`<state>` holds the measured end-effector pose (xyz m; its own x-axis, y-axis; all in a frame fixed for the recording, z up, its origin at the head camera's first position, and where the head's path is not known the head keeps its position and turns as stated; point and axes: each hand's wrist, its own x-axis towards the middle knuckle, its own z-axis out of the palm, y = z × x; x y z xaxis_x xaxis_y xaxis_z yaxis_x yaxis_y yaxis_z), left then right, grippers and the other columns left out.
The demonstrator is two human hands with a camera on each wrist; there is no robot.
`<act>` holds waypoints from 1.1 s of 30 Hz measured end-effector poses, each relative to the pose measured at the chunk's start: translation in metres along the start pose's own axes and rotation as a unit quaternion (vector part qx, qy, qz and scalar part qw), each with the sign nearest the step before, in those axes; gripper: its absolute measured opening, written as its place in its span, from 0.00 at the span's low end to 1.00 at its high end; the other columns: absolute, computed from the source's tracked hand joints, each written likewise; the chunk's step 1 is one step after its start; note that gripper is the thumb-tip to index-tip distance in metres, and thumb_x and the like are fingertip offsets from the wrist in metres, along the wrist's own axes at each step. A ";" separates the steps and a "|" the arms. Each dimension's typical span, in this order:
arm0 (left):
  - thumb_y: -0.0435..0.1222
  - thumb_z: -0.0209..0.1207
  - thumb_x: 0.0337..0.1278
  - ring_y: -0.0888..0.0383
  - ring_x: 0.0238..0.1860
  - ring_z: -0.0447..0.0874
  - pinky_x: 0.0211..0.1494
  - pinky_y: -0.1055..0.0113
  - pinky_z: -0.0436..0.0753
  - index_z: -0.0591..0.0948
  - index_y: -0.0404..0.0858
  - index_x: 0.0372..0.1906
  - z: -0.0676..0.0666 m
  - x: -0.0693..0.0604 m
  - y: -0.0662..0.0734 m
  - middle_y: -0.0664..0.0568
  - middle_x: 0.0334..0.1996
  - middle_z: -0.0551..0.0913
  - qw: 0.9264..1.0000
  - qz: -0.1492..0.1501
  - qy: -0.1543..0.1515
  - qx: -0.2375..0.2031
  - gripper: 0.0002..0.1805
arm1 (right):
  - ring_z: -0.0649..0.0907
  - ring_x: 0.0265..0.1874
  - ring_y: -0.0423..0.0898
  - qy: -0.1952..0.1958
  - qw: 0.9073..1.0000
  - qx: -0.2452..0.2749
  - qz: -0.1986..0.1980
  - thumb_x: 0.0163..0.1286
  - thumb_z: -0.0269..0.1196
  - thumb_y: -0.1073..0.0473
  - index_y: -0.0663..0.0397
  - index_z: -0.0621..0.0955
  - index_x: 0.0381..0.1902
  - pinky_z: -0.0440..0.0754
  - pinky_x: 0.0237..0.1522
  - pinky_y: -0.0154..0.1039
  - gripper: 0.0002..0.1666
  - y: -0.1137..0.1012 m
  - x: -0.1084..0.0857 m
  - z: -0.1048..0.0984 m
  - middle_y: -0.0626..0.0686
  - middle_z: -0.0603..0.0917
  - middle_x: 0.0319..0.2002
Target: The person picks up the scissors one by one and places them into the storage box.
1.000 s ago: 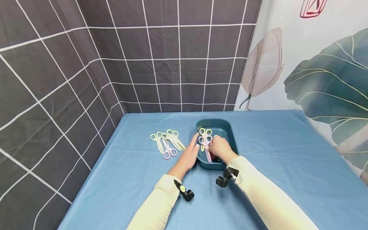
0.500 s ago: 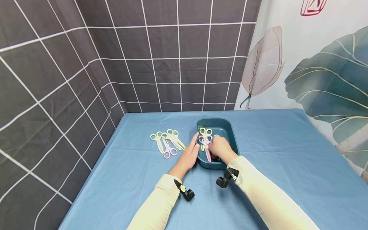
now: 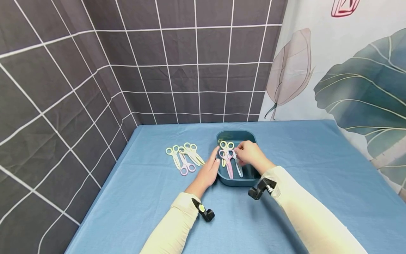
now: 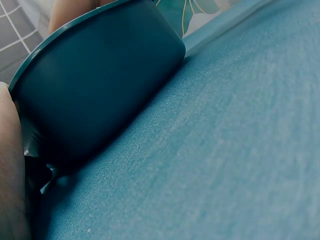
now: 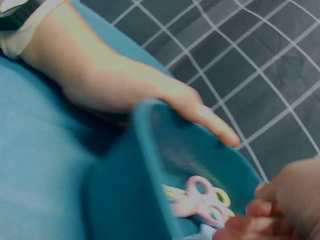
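Note:
A dark teal rectangular tub (image 3: 257, 155) stands on the blue cloth. Yellow scissors (image 3: 223, 144) and pink scissors (image 3: 229, 169) lie in its left half, overlapping. Beside them are light blue scissors (image 3: 239, 169), whose handle is mostly hidden by my right hand (image 3: 250, 155). Curled fingertips of that hand pinch at this handle inside the tub. My left hand (image 3: 207, 172) rests with straight fingers along the tub's left wall, its fingertips at the rim. In the right wrist view the left thumb (image 5: 220, 127) lies along the rim.
Left of the tub, several scissors lie on the cloth: yellow scissors (image 3: 173, 157) and pink scissors (image 3: 185, 164) among them, partly overlapping. Dark cloth with white grid lines (image 3: 190, 77) hangs behind and left of the table (image 3: 142, 197).
My right hand has moved up and slightly right within the tub, from over the light blue blades to their handle, so the blades now show. The left hand stays put.

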<state>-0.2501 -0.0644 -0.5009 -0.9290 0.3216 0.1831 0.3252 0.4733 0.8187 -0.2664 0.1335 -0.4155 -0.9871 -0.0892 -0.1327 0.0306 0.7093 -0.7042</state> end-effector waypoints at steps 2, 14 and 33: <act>0.43 0.37 0.80 0.48 0.76 0.60 0.77 0.50 0.61 0.52 0.52 0.82 0.000 0.000 -0.001 0.45 0.77 0.61 1.000 -0.004 -0.002 0.002 0.30 | 0.88 0.27 0.48 -0.010 0.998 0.062 -0.004 0.80 0.52 0.55 0.70 0.81 0.50 0.88 0.32 0.41 0.21 0.004 0.001 -0.009 0.64 0.87 0.37; 0.43 0.37 0.80 0.49 0.77 0.58 0.77 0.51 0.60 0.51 0.53 0.82 0.001 -0.001 0.000 0.46 0.78 0.59 1.000 -0.002 -0.008 0.001 0.30 | 0.88 0.46 0.61 0.004 0.975 0.199 -0.102 0.81 0.33 0.33 0.73 0.70 0.67 0.88 0.42 0.44 0.47 0.038 -0.012 -0.055 0.75 0.81 0.54; 0.44 0.37 0.80 0.47 0.77 0.58 0.77 0.50 0.59 0.51 0.53 0.82 0.001 0.000 -0.002 0.46 0.78 0.59 1.000 -0.003 -0.005 0.001 0.30 | 0.63 0.74 0.65 0.158 0.955 -0.017 -0.249 0.79 0.55 0.54 0.54 0.72 0.72 0.60 0.70 0.67 0.27 0.121 -0.031 -0.020 0.61 0.67 0.74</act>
<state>-0.2501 -0.0645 -0.5027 -0.9292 0.3265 0.1732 0.3203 0.4772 0.8183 -0.2357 0.2361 -0.4824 -0.8764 -0.2098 0.4334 -0.4546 0.6572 -0.6012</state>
